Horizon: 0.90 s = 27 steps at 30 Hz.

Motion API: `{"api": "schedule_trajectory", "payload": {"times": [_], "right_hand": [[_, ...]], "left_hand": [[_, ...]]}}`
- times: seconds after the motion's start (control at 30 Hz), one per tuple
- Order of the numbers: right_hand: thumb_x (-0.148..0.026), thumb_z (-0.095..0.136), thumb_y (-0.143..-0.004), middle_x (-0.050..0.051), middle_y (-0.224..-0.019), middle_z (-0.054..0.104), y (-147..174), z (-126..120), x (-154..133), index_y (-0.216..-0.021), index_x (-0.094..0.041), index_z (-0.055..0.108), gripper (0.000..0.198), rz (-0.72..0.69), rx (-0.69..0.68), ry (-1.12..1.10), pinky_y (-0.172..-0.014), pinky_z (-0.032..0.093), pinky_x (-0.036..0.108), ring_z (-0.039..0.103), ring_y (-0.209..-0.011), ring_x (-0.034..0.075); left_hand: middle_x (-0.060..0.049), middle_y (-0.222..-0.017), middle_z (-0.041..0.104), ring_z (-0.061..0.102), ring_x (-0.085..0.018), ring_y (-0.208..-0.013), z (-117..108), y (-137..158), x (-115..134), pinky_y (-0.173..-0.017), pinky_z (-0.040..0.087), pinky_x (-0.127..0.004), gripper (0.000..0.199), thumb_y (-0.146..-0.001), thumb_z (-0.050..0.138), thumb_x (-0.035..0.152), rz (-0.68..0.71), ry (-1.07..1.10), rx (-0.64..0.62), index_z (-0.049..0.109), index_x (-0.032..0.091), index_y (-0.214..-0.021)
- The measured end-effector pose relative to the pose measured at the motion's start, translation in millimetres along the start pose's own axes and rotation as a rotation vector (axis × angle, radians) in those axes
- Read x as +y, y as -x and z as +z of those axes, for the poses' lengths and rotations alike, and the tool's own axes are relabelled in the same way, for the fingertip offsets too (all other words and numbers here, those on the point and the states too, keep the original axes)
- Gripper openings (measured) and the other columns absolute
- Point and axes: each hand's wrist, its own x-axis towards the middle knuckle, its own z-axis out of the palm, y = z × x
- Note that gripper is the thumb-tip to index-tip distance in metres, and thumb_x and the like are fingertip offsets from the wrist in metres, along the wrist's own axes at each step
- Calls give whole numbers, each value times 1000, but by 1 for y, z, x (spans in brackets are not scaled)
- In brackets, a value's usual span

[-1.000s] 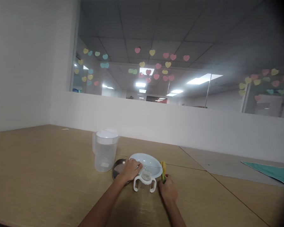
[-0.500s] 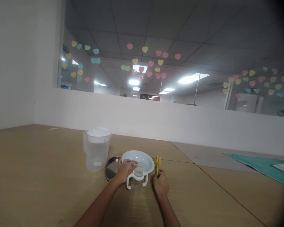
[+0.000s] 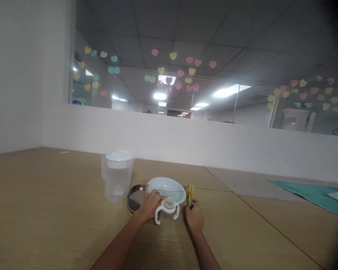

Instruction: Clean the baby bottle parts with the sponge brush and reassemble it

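My left hand is at the near left rim of a white bowl, its fingers curled and partly hidden; what they hold, if anything, I cannot make out. Right beside it a clear baby bottle with a white two-handled ring stands upright and uncapped. Something small and see-through lies in the bowl near my fingertips. My right hand is closed around the green handle of a bottle brush, whose yellow sponge head points away from me, just right of the bowl.
A lidded translucent pitcher stands at the left, behind a round metal tray that my left hand partly covers. A teal cloth lies at the far right of the wooden table. A white wall borders the back.
My left hand's fingers, spread over the bowl's rim before, are now more curled. The brush stays in my right hand. The whole view has shifted slightly.
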Motion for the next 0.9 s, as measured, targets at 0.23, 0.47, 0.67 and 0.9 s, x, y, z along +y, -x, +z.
{"api": "schedule_trajectory", "payload": {"times": [0.23, 0.47, 0.67, 0.9], "right_hand": [[-28, 39, -84, 13, -109, 64, 3, -7, -5, -126, -14, 43, 45, 81, -19, -38, -76, 43, 33, 62, -99, 26], [-33, 43, -80, 15, -101, 66, -4, 0, 1, -132, -10, 38, 56, 142, 77, -127, -68, 41, 35, 63, -91, 30], [-30, 35, -78, 17, -104, 66, -11, 10, 11, -122, -10, 54, 52, 74, 329, -244, -63, 38, 33, 61, -83, 27], [-29, 32, -77, 14, -98, 68, -2, 4, 4, -108, -15, 67, 48, -24, 412, -296, -60, 35, 31, 59, -76, 24]], "left_hand": [[-5, -98, 67, 53, -23, -100, -1, 0, 0, -101, 22, -46, 27, -92, 40, 33, -104, 92, 94, 65, 23, -96], [-3, -84, 66, 57, -22, -89, 13, -7, -8, -92, 31, -39, 17, -77, 59, 34, -295, 272, 254, 63, 19, -84], [-1, -80, 66, 59, -19, -81, 16, -9, -10, -83, 39, -31, 13, -66, 64, 19, -320, 456, 454, 65, 18, -79], [-6, -87, 70, 61, -19, -81, 19, -12, -19, -79, 46, -31, 22, -68, 64, 21, -351, 815, 634, 67, 14, -88]]}}
